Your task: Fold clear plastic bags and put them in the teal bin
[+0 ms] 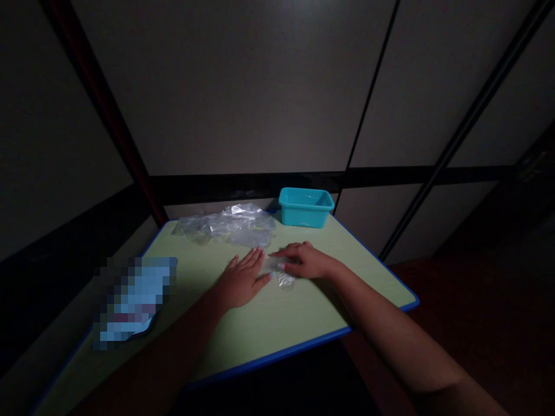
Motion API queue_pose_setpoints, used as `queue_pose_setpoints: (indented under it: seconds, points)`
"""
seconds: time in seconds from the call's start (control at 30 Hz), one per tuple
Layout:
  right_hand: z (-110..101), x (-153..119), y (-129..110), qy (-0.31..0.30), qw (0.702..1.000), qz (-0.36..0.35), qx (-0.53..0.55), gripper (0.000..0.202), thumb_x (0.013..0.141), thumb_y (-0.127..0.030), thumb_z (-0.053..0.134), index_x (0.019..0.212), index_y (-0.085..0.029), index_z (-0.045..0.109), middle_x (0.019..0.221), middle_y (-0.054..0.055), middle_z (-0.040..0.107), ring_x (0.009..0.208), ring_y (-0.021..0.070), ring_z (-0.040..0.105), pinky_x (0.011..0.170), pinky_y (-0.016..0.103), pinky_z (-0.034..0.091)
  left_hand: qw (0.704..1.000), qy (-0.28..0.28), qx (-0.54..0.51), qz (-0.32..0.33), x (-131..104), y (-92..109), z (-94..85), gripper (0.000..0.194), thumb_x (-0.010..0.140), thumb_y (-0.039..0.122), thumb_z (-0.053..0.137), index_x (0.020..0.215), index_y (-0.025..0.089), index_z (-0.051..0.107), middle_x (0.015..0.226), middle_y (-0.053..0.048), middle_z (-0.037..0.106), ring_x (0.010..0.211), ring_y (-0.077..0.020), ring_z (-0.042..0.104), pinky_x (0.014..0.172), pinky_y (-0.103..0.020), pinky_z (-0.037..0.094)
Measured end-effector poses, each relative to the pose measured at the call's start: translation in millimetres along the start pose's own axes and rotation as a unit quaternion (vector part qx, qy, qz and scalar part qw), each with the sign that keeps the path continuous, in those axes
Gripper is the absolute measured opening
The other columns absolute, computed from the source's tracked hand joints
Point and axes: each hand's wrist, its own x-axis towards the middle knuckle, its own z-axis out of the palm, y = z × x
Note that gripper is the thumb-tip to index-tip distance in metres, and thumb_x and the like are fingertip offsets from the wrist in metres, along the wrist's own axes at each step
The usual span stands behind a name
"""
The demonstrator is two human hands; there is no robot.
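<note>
A small clear plastic bag [285, 281] lies crumpled on the table between my hands. My left hand [243, 280] rests flat with its fingers stretched out, the fingertips and thumb at the bag's left edge. From the right, my right hand [303, 261] reaches over the bag with its index finger extended and its thumb bent towards it. The right hand's other fingers curl under and are partly hidden. Just beyond the hands, a heap of larger clear plastic bags [234, 222] is spread along the table's back edge.
A turquoise plastic basket [306, 215] stands at the back right of the pale green table [260, 341], which has a blue rim. On the left lies a flat, blurred-out item [139, 300]. Cabinet panels [243, 86] rise right behind the table.
</note>
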Motion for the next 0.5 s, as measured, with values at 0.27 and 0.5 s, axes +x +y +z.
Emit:
queue_pose_setpoints:
  seconds: [0.27,0.5]
  points:
    - [-11,-3,36,0.127,0.985,0.096,0.059,0.028,0.085,-0.020,0.044,0.105,-0.013,0.062,0.092,0.008,0.064,0.077,0.0151,0.055,0.071,0.026,0.040,0.999,-0.015,0.021,-0.042,-3,3,-3.5,0.061,0.091,0.048,0.022,0.143,0.015,0.018,0.150,-0.009,0.011,0.138,-0.0220,0.012,0.107,-0.051,0.017]
    - [-13,-6,41,0.094,0.992,0.056,0.056,0.022,0.079,-0.023,0.055,0.096,-0.012,0.063,0.086,0.007,0.058,0.073,0.0129,0.050,0.067,0.024,0.039,0.998,-0.029,0.025,-0.055,-6,0,-3.0,0.063,0.090,0.047,0.023,0.143,0.014,0.017,0.150,-0.010,0.009,0.138,-0.0225,0.009,0.106,-0.052,0.016]
